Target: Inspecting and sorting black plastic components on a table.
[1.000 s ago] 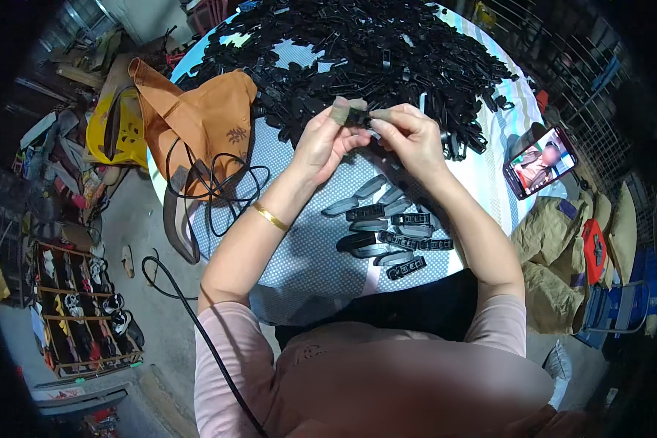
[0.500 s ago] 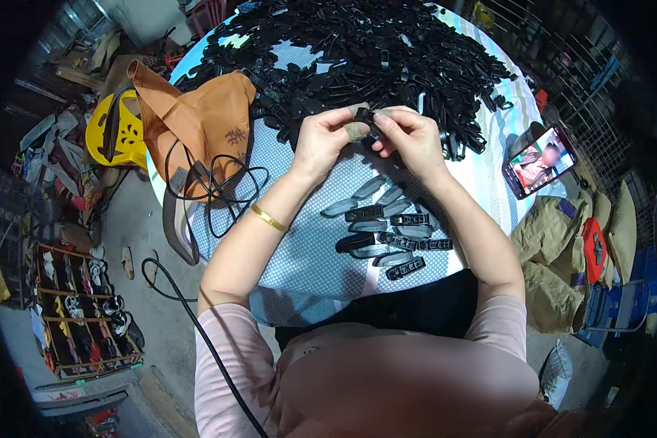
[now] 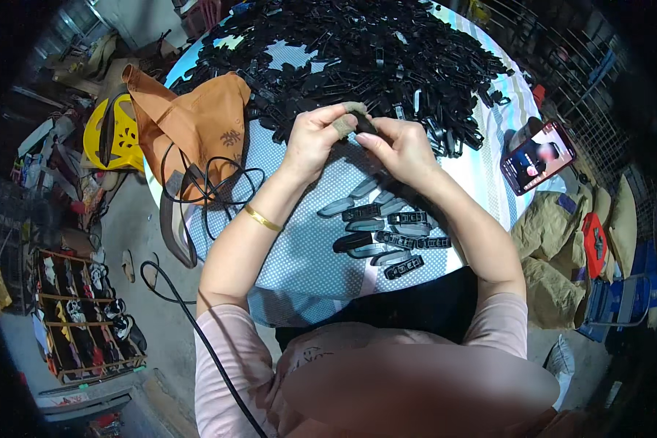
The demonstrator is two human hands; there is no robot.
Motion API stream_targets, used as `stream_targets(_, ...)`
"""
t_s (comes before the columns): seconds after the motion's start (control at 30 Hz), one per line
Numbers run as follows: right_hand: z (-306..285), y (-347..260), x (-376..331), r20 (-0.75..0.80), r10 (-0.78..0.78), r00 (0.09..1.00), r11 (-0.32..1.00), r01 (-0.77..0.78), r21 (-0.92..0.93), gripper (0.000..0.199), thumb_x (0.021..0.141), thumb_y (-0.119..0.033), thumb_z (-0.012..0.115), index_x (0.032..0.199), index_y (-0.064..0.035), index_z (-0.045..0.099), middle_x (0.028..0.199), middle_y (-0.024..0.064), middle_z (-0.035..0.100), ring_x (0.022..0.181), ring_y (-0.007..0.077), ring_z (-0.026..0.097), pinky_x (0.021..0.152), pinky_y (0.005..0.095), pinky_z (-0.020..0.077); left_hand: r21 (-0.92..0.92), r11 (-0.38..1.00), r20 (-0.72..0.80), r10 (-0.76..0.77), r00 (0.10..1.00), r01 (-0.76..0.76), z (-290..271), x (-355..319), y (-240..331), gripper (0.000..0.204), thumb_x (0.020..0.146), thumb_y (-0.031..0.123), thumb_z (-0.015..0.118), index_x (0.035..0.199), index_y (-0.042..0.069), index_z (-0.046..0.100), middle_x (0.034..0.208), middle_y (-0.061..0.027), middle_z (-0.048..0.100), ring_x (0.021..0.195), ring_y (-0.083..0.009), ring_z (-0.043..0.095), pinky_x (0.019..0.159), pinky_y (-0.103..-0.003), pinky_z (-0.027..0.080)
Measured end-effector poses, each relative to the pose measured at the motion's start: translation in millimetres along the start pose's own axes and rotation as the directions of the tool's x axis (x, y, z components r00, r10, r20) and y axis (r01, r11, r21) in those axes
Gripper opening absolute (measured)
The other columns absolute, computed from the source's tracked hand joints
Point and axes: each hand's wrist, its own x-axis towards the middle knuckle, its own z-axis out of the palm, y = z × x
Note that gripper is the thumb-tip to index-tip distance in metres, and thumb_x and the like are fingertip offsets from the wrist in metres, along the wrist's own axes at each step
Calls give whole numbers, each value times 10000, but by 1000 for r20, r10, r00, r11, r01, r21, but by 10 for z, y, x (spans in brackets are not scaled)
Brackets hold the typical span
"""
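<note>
My left hand, with beige tape wrapped on its thumb and finger, pinches one end of a small black strap piece. My right hand grips the other end between thumb and fingers. Fingers cover most of the piece, so its full shape is hidden. Both hands are raised over the table, just short of a large heap of black plastic buckles and straps. Below my hands lies a small group of grey-and-black straps with buckles.
A patterned cloth covers the round table. Left of my hands sit an orange-brown bag and a coiled black cable. At the right edge is a phone. A yellow plastic chair and a shoe rack stand left.
The black piece has turned between my hands, and its strap part now shows more. My right thumb has shifted lower and left. The phone's screen picture differs.
</note>
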Motion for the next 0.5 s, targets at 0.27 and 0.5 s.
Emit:
stream_targets(0.27, -334, 179, 178, 291, 332, 897, 878, -407, 252, 262, 860, -258, 564, 896, -17, 660, 810, 41, 646, 623, 107, 583, 532, 228, 461, 143, 988, 48, -74, 996, 66, 17, 35, 99, 274, 833, 51, 547, 1088, -45, 575, 951, -73, 637, 861, -121, 585, 805, -243, 454)
stream_targets(0.5, -473, 787, 202, -172, 156, 973, 773, -229, -592, 334, 785, -283, 614, 1030, -57, 612, 752, 169, 627, 737, 319, 617, 643, 406, 476, 789, 459, 393, 135, 910, -409, 189, 59, -115, 259, 763, 143, 620, 986, 11, 624, 831, -83, 614, 794, -214, 558, 766, -308, 446)
